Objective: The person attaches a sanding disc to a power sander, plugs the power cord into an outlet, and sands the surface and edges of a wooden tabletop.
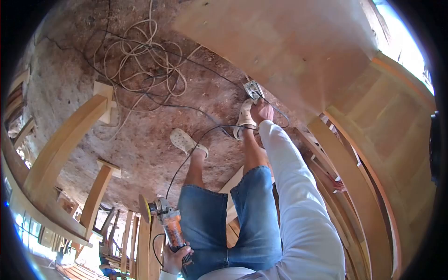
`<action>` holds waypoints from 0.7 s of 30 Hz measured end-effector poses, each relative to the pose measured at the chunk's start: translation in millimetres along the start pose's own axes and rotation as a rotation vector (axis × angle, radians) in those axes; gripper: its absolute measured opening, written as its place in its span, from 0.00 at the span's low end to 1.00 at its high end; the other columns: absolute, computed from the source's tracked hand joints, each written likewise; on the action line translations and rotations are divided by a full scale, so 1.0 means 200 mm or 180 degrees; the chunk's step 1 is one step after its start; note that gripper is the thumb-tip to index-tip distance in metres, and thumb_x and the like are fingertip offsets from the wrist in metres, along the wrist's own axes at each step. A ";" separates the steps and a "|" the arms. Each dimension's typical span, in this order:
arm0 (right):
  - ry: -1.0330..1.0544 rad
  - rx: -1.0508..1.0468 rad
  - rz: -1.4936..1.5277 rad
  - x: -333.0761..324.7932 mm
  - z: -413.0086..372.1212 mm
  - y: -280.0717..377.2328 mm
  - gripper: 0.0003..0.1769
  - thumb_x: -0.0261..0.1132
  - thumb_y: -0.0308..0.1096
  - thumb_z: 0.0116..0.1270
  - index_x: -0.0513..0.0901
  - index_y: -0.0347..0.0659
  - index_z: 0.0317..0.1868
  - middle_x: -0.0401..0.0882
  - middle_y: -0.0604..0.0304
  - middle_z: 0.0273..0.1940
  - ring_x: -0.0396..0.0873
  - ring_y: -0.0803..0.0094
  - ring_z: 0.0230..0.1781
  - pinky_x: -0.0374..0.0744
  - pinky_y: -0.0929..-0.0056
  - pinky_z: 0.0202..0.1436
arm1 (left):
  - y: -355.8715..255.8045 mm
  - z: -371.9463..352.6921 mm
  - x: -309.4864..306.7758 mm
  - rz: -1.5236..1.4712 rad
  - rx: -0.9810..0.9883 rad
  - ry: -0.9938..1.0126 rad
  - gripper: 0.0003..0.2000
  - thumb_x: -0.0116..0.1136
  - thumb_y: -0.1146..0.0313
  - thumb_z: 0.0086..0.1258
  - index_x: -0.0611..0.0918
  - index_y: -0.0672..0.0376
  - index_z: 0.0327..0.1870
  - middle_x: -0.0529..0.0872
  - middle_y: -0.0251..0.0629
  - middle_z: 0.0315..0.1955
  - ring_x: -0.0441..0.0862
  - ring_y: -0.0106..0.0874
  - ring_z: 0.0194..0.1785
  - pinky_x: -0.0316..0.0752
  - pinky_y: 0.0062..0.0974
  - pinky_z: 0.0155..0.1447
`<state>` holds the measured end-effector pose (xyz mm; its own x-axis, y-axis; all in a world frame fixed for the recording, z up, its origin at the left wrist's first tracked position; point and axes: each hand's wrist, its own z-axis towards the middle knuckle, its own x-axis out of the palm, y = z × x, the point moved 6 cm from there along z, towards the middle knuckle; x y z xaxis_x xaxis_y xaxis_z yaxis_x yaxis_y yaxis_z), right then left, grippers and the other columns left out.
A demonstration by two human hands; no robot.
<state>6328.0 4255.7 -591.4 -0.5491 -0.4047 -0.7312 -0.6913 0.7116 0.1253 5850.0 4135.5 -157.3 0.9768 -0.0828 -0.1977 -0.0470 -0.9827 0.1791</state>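
Note:
In the head view, my left hand (174, 259) is closed around the rear body of an orange angle grinder (172, 228). A round disc (145, 208) with a yellow face is fitted at the grinder's head, tilted up beside my left thigh. My right arm reaches forward and down, and my right hand (262, 112) is closed at a white power socket box (253, 89) near my right shoe. A black cord (205, 135) runs from the grinder side across the floor. What exactly the right fingers pinch at the box is partly hidden.
A tangle of pale cable (140, 65) lies on the dirt floor ahead. Wooden frame legs (70, 144) stand on the left. A large plywood sheet (289, 46) slopes at the upper right, with curved wooden pieces (350, 186) below it. White clogs (184, 141) are on my feet.

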 end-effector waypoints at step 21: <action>-0.0173 0.1621 0.1229 0.35 0.09 -0.39 0.22 0.65 0.50 0.65 0.91 0.43 0.50 0.90 0.43 0.49 0.87 0.47 0.55 0.82 0.55 0.61 | -0.02 0.00 0.02 0.0214 -0.0266 -0.0101 0.19 0.68 0.69 0.62 0.78 0.62 0.54 0.88 0.41 0.41 0.91 0.33 0.34 0.87 0.31 0.28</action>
<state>6352.7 4182.9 -664.6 -0.6802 -0.0445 -0.7317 -0.1313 0.9894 0.0619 5854.1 4139.5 -159.2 0.9648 -0.1546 -0.2126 -0.0934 -0.9577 0.2723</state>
